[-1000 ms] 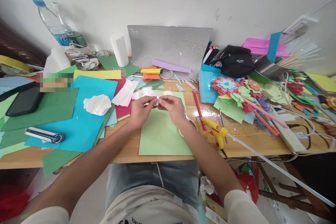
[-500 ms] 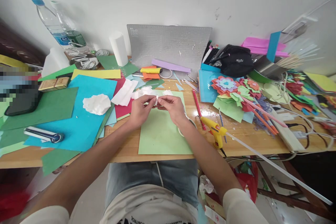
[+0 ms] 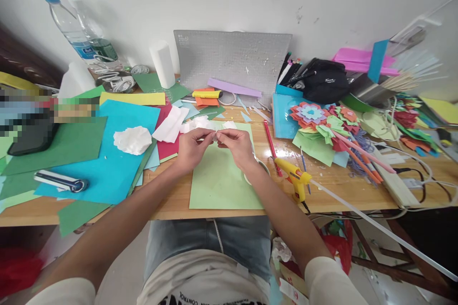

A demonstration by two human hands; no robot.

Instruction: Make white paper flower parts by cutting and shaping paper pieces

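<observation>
My left hand [image 3: 193, 149] and my right hand [image 3: 236, 147] meet fingertip to fingertip above the far part of a light green sheet [image 3: 222, 186]. Both pinch a small white piece of tissue [image 3: 215, 136], mostly hidden by the fingers. Behind and left of my hands lie torn white tissue pieces [image 3: 171, 124]. A crumpled white tissue [image 3: 132, 140] rests on a blue sheet [image 3: 107, 171]. A roll of tape [image 3: 264, 166] is partly covered by my right forearm.
A yellow glue gun [image 3: 295, 176] and a red pencil [image 3: 272, 147] lie to the right, with paper flowers [image 3: 311, 113] beyond. At the back, a grey cutting mat [image 3: 232, 59] leans on the wall. A stapler [image 3: 60, 181] sits at the left.
The white piece shows less between my fingertips than before. My hands have stayed in nearly the same place, and the view has shifted slightly.
</observation>
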